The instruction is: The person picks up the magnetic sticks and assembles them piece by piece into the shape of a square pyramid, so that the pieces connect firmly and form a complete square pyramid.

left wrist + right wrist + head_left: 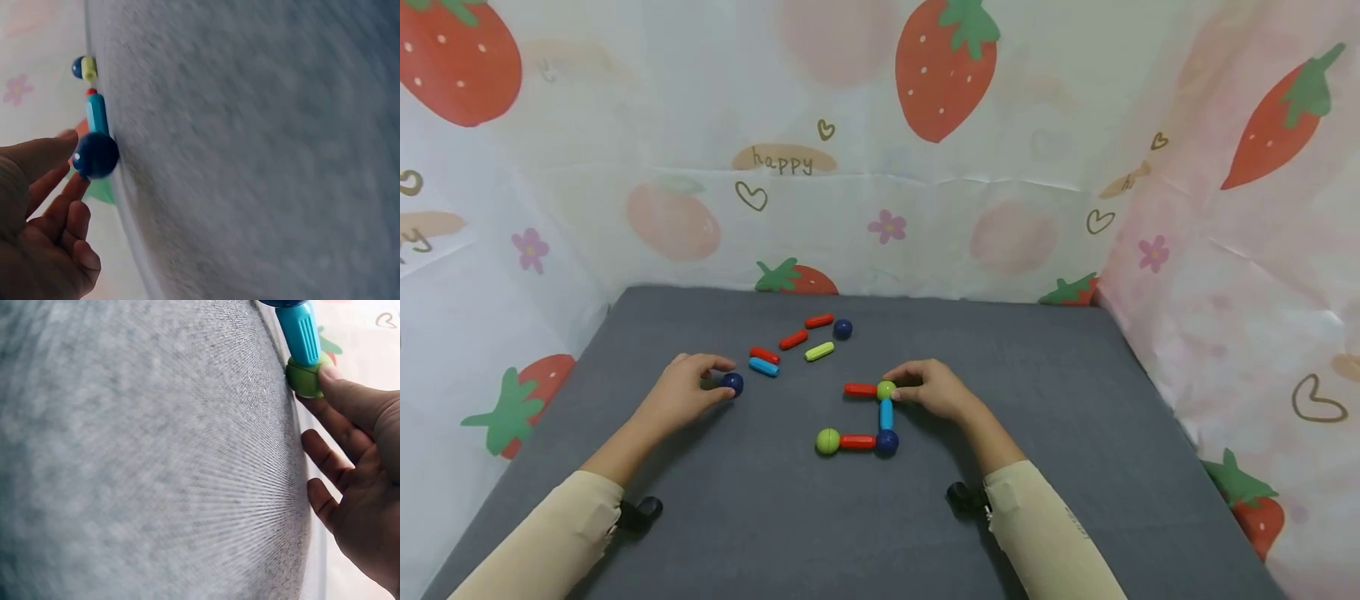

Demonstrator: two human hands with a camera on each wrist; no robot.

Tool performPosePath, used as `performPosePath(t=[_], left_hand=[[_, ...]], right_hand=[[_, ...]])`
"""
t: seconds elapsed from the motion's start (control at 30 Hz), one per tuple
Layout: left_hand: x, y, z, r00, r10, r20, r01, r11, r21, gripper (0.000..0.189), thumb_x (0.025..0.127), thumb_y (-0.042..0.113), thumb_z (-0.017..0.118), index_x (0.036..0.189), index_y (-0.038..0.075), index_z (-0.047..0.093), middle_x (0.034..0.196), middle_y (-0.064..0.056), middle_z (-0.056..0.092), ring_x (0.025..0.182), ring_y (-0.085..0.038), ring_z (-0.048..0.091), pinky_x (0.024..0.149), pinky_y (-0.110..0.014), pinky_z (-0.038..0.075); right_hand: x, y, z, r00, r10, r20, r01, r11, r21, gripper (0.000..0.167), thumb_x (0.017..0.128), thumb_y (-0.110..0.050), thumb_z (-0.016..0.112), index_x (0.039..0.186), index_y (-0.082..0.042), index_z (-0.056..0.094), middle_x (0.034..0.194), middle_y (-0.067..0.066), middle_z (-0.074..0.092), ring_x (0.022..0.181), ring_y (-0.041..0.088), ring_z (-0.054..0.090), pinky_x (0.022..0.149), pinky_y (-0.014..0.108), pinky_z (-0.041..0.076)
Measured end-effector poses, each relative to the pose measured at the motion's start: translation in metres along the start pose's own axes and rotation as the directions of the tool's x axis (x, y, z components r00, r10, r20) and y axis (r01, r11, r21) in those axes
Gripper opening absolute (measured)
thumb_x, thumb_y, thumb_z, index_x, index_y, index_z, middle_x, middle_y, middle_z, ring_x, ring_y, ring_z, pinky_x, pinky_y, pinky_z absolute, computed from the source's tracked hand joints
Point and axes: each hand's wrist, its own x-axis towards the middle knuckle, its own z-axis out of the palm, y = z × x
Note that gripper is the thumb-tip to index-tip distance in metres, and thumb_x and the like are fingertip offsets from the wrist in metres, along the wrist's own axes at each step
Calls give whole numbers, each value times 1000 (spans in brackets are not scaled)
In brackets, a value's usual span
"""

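My left hand (679, 392) pinches a dark blue ball (732, 383) between thumb and fingertips, low over the table; the left wrist view also shows this ball (97, 155). My right hand (938, 390) has thumb and forefinger on a green ball (886, 390), the upper right corner of a joined shape. From that ball a red rod (860, 389) points left and a light blue rod (887, 414) runs down to another dark blue ball (887, 442). A second red rod (857, 442) links this to a green ball (828, 442) at lower left.
Loose pieces lie farther back on the grey table (760, 517): several red rods (793, 340), a light blue rod (763, 367), a yellow-green rod (819, 352) and a dark blue ball (843, 329). A strawberry-printed cloth (700, 100) hangs behind and at both sides.
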Motion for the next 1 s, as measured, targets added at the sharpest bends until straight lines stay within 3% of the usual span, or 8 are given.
performPosePath(t=[0.4, 0.73, 1.0], left_hand=[[8, -11, 1, 997, -5, 76, 3, 1000, 22, 40, 92, 20, 79, 129, 7, 70, 119, -16, 68, 108, -34, 57, 89, -53, 49], [11, -13, 1, 997, 6, 83, -9, 999, 37, 38, 92, 22, 79, 125, 5, 71, 114, -15, 70, 103, -32, 62, 87, -52, 52], [14, -3, -1, 996, -4, 90, 2, 1000, 23, 39, 93, 29, 78, 125, 8, 72, 111, -12, 70, 102, -30, 61, 83, -48, 52]], right_hand=[[2, 3, 0, 1000, -2, 2, 2, 1000, 8, 24, 95, -21, 75, 119, -22, 76, 117, -3, 72, 110, 17, 63, 101, 44, 50], [3, 3, 1, 1000, 15, 0, -15, 1000, 11, 25, 94, -21, 76, 119, -22, 77, 117, -3, 72, 111, 17, 63, 102, 44, 50], [3, 2, 1, 1000, 8, -3, -8, 1000, 7, 24, 95, -19, 75, 119, -22, 77, 118, -4, 73, 111, 17, 63, 101, 43, 51]])
